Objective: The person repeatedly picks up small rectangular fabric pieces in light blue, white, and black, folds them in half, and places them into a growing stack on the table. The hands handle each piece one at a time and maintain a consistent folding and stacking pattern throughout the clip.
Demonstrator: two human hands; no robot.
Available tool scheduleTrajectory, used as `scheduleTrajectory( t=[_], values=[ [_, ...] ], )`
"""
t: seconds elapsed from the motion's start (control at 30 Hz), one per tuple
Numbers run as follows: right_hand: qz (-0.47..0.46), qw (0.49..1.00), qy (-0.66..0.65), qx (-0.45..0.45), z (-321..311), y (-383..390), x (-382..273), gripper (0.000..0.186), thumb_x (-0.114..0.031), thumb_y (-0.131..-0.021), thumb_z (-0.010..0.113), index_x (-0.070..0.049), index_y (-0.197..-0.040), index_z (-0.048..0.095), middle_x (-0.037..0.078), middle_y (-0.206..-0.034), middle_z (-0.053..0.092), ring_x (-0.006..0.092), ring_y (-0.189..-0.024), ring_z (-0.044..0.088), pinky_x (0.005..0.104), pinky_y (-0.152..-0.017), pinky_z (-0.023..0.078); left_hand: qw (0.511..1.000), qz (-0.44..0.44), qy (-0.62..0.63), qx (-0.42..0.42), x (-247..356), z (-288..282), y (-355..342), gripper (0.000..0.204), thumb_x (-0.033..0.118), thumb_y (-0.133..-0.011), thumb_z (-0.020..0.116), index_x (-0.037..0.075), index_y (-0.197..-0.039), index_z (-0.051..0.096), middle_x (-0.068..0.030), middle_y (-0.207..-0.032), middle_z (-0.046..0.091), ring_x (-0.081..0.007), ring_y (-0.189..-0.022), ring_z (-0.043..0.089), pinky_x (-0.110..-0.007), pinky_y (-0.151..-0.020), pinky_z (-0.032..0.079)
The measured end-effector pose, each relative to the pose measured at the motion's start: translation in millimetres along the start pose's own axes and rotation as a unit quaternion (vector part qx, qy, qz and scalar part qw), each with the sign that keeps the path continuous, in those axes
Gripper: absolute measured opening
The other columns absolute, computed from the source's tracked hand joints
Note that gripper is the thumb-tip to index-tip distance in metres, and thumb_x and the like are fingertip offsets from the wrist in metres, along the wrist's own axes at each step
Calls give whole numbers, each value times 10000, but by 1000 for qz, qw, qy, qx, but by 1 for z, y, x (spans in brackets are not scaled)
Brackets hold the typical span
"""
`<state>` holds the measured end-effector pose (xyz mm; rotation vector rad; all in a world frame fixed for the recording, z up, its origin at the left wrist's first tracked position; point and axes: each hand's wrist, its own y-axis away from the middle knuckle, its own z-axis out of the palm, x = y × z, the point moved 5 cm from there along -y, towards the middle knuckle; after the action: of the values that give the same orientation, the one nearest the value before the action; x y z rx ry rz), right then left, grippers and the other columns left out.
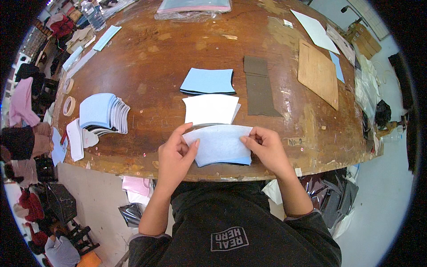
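A pale blue curved piece [219, 142] is held between my hands over a darker blue stack [238, 161] at the table's near edge. My left hand [178, 151] grips its left end between thumb and fingers; my right hand [264, 149] pinches the upper right corner. Just beyond lie white curved pieces [209, 108] with grey beneath, and farther back a blue stack [206, 79] with a dark layer underneath. To my left sits a thick fanned pile [98, 110] of light blue, grey and white pieces, beside white strips [77, 144].
The brown wooden table [151, 58] also holds tape rolls [69, 106], a water bottle [93, 17], a plastic-wrapped bundle [193, 6], a dark fabric piece [260, 86] and a wooden board [316, 73]. Piled garments [24, 102] flank its left; bags [331, 198] lie below its front right.
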<state>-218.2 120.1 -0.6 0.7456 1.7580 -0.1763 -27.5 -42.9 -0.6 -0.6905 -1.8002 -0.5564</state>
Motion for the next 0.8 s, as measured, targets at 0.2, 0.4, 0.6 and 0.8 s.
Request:
scheduleTrajectory(
  t=[0.2, 0.4, 0.6, 0.8],
  values=[
    [0, 999, -40, 2, 0, 3, -2, 225, -137, -928, 706, -21, -770, 596, -41, -638, 530, 34, -606, 455, 236, -530, 359, 1000, 10, -22, 2, 8, -4, 0, 448, 32, -885, 712, 33, -1314, 583, 9, -752, 597, -21, -656, 517, -190, -576, 418],
    [8, 999, -35, 7, -1, 3, 4, 254, -205, -909, 723, -2, -784, 638, 29, -617, 574, 68, -598, 493, 280, -538, 396, 999, 19, -25, -4, 10, -3, -4, 435, 41, -885, 717, 34, -1301, 592, 40, -697, 509, -24, -609, 458, -204, -540, 376],
    [-2, 999, 40, 18, -2, 0, 6, 280, -230, -891, 736, 5, -768, 645, 58, -598, 582, 94, -554, 490, 306, -519, 397, 999, 16, -48, -12, 3, -1, -5, 438, 44, -883, 718, 35, -1301, 592, 31, -687, 506, -29, -606, 466, -210, -543, 388],
    [-9, 997, 76, 12, -2, -1, 4, 280, -227, -887, 736, 3, -759, 643, 61, -580, 580, 101, -538, 494, 315, -510, 397, 997, 27, -72, -2, 8, -2, -5, 426, 41, -876, 715, 53, -1288, 607, 9, -682, 529, -49, -614, 498, -228, -559, 426]
  ],
)
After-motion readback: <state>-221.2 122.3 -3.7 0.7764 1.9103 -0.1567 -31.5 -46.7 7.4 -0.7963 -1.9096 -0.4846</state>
